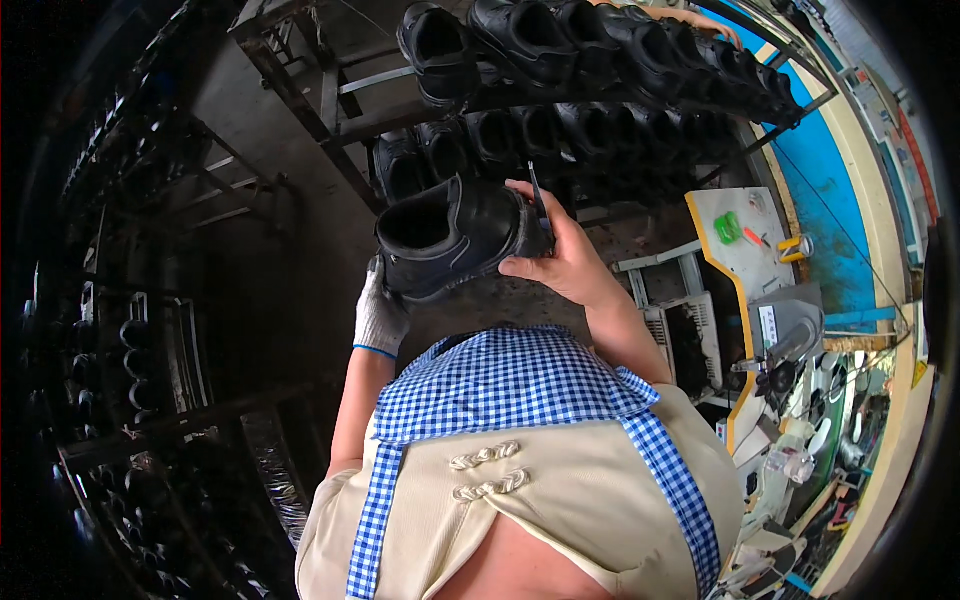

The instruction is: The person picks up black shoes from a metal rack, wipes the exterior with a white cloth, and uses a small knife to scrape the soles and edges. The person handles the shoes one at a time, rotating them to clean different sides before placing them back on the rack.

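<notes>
A black low-cut shoe (455, 235) is held up in front of my chest, its dark opening to the left and its toe to the right. My left hand (380, 312), in a white knit glove with a blue cuff edge, grips it from below at the heel end. Bare, my right hand (560, 250) clasps the toe end, thumb on the near side and fingers on the far side. A slim dark tool (538, 190) with a pointed metal tip sticks up by my right fingers; its kind is unclear.
Ahead stands a metal rack (350, 125) with rows of black shoes (535, 45). Another person's arm (690, 15) reaches over its far side. At right are a yellow-edged worktable (735, 220), a white crate (690, 340) and a grey machine (790, 320). Dark racks (140, 430) fill the left.
</notes>
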A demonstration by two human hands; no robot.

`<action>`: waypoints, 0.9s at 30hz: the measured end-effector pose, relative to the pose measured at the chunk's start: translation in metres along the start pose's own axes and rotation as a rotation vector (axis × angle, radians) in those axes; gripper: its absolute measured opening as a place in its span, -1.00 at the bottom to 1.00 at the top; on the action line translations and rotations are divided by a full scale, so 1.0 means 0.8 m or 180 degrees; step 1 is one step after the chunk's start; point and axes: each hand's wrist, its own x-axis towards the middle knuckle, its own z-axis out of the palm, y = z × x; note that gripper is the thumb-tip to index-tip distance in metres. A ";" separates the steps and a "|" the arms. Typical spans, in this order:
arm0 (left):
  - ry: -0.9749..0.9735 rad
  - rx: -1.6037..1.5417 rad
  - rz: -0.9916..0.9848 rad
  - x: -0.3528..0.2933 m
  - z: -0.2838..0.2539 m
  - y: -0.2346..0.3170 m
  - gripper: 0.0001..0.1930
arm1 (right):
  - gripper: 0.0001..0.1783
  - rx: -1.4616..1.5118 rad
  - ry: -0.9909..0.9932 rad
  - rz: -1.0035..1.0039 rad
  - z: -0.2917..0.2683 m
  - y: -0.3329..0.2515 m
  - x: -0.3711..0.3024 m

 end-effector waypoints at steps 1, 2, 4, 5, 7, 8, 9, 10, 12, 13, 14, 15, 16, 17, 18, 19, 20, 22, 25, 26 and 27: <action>-0.0015 0.0035 0.0009 0.001 -0.004 -0.002 -0.61 | -0.02 -0.0164 -0.0018 0.0042 -0.003 0.003 0.001; -0.0029 0.0071 0.0018 0.002 -0.007 -0.003 -0.61 | 0.00 -0.0328 -0.0035 0.0083 -0.005 0.006 0.002; 0.0078 0.0124 0.0147 0.003 -0.012 -0.007 -0.61 | -0.01 -0.0114 -0.0096 0.0192 -0.009 0.007 0.002; 0.0132 0.0154 0.0208 0.006 -0.013 -0.009 -0.60 | -0.02 -0.0007 -0.0124 0.0249 -0.011 0.007 0.004; 0.0017 0.0267 0.0054 0.005 -0.008 -0.010 -0.60 | -0.03 -0.0456 -0.0097 0.0382 -0.017 0.007 0.008; -0.0026 0.0321 -0.0028 0.002 -0.004 -0.009 -0.59 | -0.04 -0.0671 -0.0096 0.0457 -0.019 0.007 0.010; -0.0158 0.0276 -0.0068 -0.004 0.002 -0.010 -0.58 | -0.09 0.0081 0.0135 0.0580 -0.014 0.007 0.012; -0.0155 0.0300 -0.0124 -0.009 0.007 -0.010 -0.57 | -0.14 0.0121 0.0201 0.0708 -0.020 0.016 0.019; -0.0169 0.0359 -0.0202 -0.018 0.017 -0.007 -0.56 | -0.17 0.0563 0.0256 0.1119 -0.032 0.028 0.019; -0.0245 0.0413 -0.0110 -0.021 0.025 -0.006 -0.55 | -0.15 0.0400 0.0109 0.1272 -0.040 0.035 0.017; -0.0181 0.0419 -0.0081 -0.023 0.024 -0.005 -0.55 | -0.13 0.0234 -0.0040 0.1417 -0.049 0.042 0.010; -0.0137 0.0416 -0.0019 -0.022 0.021 -0.003 -0.55 | -0.10 0.0051 -0.0200 0.1524 -0.057 0.048 0.008; -0.0108 0.0417 0.0057 -0.018 0.019 -0.001 -0.55 | -0.08 0.0331 -0.0247 0.1581 -0.064 0.049 0.004; -0.0124 0.0443 0.0244 -0.012 0.010 -0.001 -0.56 | -0.06 0.0603 -0.0314 0.1638 -0.067 0.047 -0.006; -0.0076 0.0622 0.0373 -0.012 0.012 0.005 -0.57 | -0.04 0.0878 -0.0374 0.1693 -0.069 0.048 -0.017; -0.0054 0.0826 0.0519 -0.005 0.004 0.009 -0.58 | -0.01 0.0966 -0.0471 0.1891 -0.072 0.052 -0.026; -0.0026 0.1032 0.0677 0.002 -0.003 0.014 -0.59 | 0.03 0.1049 -0.0574 0.2082 -0.073 0.062 -0.037; -0.0058 0.1233 0.0936 0.008 0.011 0.028 -0.59 | -0.01 0.1726 -0.0369 0.1804 -0.067 0.093 -0.063; -0.0148 0.0989 0.1221 0.021 0.035 0.042 -0.50 | -0.09 0.2257 -0.0144 0.1574 -0.049 0.103 -0.065; -0.0025 0.0520 0.1135 0.020 0.042 0.044 -0.48 | -0.12 0.2228 -0.0159 0.1584 -0.045 0.104 -0.062; -0.0183 0.0659 0.1209 0.003 0.065 0.048 -0.48 | -0.12 0.2229 -0.0071 0.1609 -0.038 0.084 -0.055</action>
